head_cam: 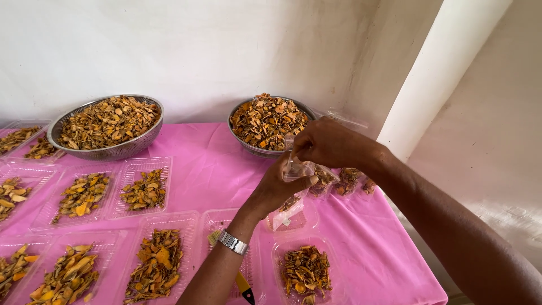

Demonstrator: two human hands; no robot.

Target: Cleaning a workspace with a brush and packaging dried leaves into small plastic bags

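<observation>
Pink cloth [361, 248] covers the table in front of you, pushed up against a plain whitish wall [197, 45]. Your left hand [279, 186] rises from the near edge, a metal watch [233, 243] on its wrist, its fingers curled shut around a small clear plastic bag [289, 206] that hangs down toward the cloth with a few dried orange-brown slices inside. Your right hand [327, 142] comes in from the right and sits just above the left, fingertips pinched together at the mouth of the bag. Right behind your hands stands a round metal bowl [243, 141] heaped with the same dried slices; a wider perforated metal bowl [121, 151] holds more, well to the left. Clear plastic trays [132, 164] with small portions of slices lie in rows across the cloth, one filled tray [279, 254] just below your hands.
</observation>
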